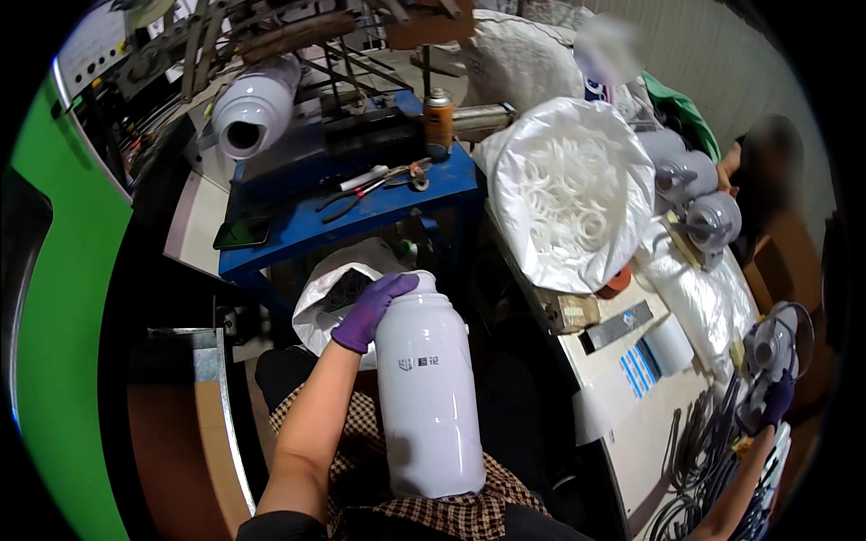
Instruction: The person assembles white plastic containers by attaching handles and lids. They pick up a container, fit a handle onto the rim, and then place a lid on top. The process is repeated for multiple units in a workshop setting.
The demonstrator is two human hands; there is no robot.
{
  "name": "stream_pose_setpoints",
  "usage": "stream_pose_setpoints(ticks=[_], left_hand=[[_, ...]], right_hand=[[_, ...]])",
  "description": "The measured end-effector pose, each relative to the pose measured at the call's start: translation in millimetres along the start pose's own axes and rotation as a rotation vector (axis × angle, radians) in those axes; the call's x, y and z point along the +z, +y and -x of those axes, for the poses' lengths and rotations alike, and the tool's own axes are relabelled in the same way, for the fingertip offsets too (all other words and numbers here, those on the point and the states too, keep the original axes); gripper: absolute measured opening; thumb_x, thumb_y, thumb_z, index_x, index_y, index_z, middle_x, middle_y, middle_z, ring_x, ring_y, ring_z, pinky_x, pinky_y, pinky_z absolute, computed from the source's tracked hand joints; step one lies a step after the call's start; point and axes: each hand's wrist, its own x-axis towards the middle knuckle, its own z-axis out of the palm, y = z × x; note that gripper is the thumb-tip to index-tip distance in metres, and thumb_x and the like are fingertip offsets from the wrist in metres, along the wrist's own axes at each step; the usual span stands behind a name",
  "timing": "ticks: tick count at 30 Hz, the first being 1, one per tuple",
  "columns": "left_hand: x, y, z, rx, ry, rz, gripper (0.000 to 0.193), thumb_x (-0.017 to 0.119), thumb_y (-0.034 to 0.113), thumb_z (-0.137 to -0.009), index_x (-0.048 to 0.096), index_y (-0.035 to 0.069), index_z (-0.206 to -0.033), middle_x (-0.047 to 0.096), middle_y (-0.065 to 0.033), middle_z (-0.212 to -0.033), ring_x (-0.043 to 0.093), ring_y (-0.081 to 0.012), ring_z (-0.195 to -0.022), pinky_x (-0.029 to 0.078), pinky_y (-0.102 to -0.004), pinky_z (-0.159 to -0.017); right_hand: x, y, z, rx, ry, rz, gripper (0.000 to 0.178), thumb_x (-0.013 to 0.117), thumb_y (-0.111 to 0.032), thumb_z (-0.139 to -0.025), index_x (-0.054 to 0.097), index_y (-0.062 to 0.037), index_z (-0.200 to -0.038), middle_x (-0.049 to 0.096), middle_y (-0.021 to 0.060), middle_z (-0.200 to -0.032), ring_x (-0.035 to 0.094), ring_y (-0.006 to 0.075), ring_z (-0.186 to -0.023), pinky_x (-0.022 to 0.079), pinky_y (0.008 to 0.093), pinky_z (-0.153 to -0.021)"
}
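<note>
Contact between right hand [778, 402] and grey plastic part [773, 349] unclear

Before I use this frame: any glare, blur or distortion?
All in the head view: fisheye blackens the corners and bows the green panel; small highlights on the white flask; blurred patches upper right, one over a person; deep shadow beneath the blue bench.

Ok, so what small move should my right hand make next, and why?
Probably grip one grey top piece with the right hand and lift it toward the white flask. That hand is at those pieces, though its exact grip is unclear, while the left hand steadies the flask near its neck, where no grey piece is fitted.
</note>
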Motion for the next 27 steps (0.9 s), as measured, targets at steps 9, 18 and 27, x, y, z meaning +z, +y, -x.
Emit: stream_pose_setpoints(ticks=[9, 18, 27], left_hand=[[2, -10, -13, 0.299, -0.224, 0.239, 0.077, 0.028, 0.064, -0.107, 0.057, -0.001, -0.136, 0.064, -0.0158, -0.134, 0.061, -0.0255, -0.123, 0.045, -0.0399, -0.112], [-18, 11, 36, 0.445, -0.311, 0.721, 0.04, 0.054, 0.036, -0.105, 0.066, 0.001, -0.12, 0.062, -0.0141, -0.138, 0.05, -0.0246, -0.137, 0.034, -0.0405, -0.119], [-29, 24, 57, 0.399, -0.042, 0.082, 0.041, 0.053, 0.033, -0.105, 0.068, 0.003, -0.13, 0.067, -0.0064, -0.121, 0.062, -0.0072, -0.087, 0.047, -0.0187, -0.069]], right_hand=[[264, -487, 199, -0.176, -0.635, -1.008, 0.028, 0.055, -0.013, -0.094, 0.059, 0.0007, -0.119, 0.052, 0.0014, -0.069, 0.047, 0.014, -0.056, 0.046, 0.0279, -0.062], [416, -593, 302, 0.359, -1.371, -1.797, 0.021, 0.048, -0.002, -0.093, 0.065, 0.0034, -0.103, 0.067, 0.0117, -0.108, 0.047, 0.0054, -0.058, 0.045, 0.0226, -0.06], [396, -612, 322, 0.731, -1.435, -2.242, 0.054, 0.058, -0.038, -0.099, 0.053, -0.0069, -0.143, 0.059, 0.0181, -0.135, 0.062, 0.0265, -0.112, 0.049, 0.0405, -0.101]])
